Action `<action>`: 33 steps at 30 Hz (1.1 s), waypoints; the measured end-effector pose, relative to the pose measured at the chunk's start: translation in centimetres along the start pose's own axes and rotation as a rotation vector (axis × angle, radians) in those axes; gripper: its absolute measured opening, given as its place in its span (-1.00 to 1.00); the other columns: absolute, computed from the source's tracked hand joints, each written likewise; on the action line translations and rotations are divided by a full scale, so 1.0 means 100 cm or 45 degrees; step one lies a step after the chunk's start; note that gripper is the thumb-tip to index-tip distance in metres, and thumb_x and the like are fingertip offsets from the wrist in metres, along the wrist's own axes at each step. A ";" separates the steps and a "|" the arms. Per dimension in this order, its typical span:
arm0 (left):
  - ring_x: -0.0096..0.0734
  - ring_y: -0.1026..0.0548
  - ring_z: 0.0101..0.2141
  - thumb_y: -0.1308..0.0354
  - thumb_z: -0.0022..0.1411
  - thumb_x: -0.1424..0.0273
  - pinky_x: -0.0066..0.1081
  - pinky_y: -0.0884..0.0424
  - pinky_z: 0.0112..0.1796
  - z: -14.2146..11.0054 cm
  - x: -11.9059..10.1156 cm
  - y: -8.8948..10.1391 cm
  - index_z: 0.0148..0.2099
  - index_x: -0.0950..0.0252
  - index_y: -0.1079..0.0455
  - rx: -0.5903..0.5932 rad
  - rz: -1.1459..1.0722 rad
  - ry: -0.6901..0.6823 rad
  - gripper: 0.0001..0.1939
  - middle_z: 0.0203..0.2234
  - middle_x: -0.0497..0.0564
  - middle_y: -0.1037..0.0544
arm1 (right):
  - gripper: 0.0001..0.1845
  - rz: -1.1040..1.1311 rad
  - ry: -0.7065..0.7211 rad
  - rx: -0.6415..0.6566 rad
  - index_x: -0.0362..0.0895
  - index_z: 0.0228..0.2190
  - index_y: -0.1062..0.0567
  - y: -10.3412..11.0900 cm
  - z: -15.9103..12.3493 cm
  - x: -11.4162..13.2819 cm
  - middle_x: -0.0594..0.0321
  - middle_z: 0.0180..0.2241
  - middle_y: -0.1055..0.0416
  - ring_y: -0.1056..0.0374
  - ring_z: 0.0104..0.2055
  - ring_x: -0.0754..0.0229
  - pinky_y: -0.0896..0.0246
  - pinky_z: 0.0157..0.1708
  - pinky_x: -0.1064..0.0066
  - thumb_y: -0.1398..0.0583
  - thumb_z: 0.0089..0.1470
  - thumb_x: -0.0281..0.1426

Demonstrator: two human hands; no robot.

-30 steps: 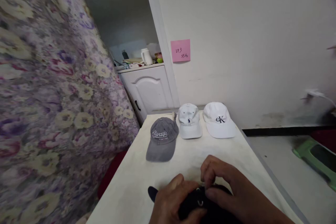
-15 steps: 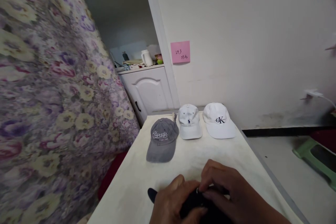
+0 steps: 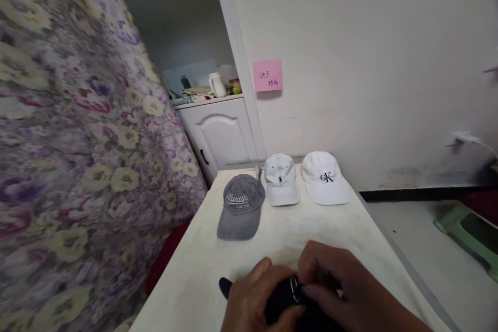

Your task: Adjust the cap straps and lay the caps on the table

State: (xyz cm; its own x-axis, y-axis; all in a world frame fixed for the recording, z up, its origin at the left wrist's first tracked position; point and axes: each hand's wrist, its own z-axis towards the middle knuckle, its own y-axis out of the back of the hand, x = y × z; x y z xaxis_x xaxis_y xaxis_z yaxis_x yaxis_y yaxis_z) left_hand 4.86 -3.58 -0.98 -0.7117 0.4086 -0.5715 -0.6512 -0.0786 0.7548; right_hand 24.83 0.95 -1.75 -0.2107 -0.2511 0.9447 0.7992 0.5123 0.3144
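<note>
Low in the view, a black cap [image 3: 280, 305] is held between both hands, its dark brim [image 3: 224, 287] poking out at the left. My left hand [image 3: 251, 298] is closed around the cap, thumb below and fingers on top. A silvery metal buckle [image 3: 294, 289] shows on the cap's strap between my hands. My right hand [image 3: 342, 277] pinches the strap just right of the buckle; its fingertips partly hide the strap. Farther back on the table lie a grey cap [image 3: 241, 207], a pale cap with a small dark emblem [image 3: 281, 180] and a white cap with black letters [image 3: 325, 178].
A cream cloth covers the table [image 3: 187, 280]. Floral curtain [image 3: 78, 155] hangs along the left. Behind stand a white cabinet [image 3: 221, 135] and a wall with a pink note [image 3: 267, 75]. On the floor at right is a green stool [image 3: 462, 233].
The metal buckle, mostly covered before, now shows as a full loop between my hands. My right fingers have shifted slightly at the strap. The other caps stay in place.
</note>
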 end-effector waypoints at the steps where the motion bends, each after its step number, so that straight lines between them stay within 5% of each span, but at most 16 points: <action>1: -0.36 -0.53 -0.47 -0.38 0.04 0.47 -0.48 -0.33 -0.47 0.000 0.000 0.000 -0.15 0.19 -0.58 -0.019 -0.009 -0.017 -0.73 -0.49 -0.06 -0.55 | -0.85 0.027 -0.030 -0.002 -0.06 -0.41 -0.39 0.000 0.000 -0.001 0.39 -0.43 -0.38 -0.29 -0.38 0.23 -0.17 -0.38 0.39 -0.19 0.02 -0.56; 7: -0.38 -0.53 -0.50 -0.38 0.01 0.52 -0.50 -0.33 -0.50 0.001 -0.003 0.000 -0.18 0.22 -0.58 -0.031 0.025 -0.037 -0.73 -0.50 -0.06 -0.56 | -0.91 0.232 -0.038 0.019 -0.07 -0.38 -0.40 -0.003 0.001 -0.003 0.43 -0.47 -0.34 -0.24 -0.42 0.27 -0.13 -0.41 0.41 -0.17 0.13 -0.50; 13: -0.35 -0.56 -0.47 -0.35 0.01 0.53 -0.47 -0.37 -0.47 0.001 -0.003 0.000 -0.13 0.21 -0.57 -0.027 0.058 -0.025 -0.68 -0.47 -0.05 -0.57 | -0.86 0.228 -0.017 -0.070 -0.07 -0.36 -0.37 -0.008 0.002 0.000 0.38 -0.40 -0.38 -0.32 -0.33 0.20 -0.25 -0.29 0.35 -0.14 0.10 -0.56; 33: -0.31 -0.56 -0.47 -0.28 0.01 0.56 -0.45 -0.33 -0.47 0.001 -0.008 -0.005 -0.17 0.25 -0.59 0.106 0.131 0.059 -0.71 -0.47 0.00 -0.56 | -0.84 0.186 -0.091 -0.006 -0.08 -0.47 -0.40 -0.007 0.002 -0.005 0.44 -0.54 -0.34 -0.26 -0.48 0.28 -0.13 -0.46 0.42 -0.17 -0.03 -0.60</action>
State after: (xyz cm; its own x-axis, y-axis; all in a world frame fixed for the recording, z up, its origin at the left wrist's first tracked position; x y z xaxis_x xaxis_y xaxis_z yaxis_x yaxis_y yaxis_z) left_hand 5.74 -3.81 -0.87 -0.7862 0.3595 -0.5026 -0.5515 -0.0413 0.8332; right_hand 24.26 0.86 -2.38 -0.1312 -0.1152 0.9846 0.8269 0.5352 0.1728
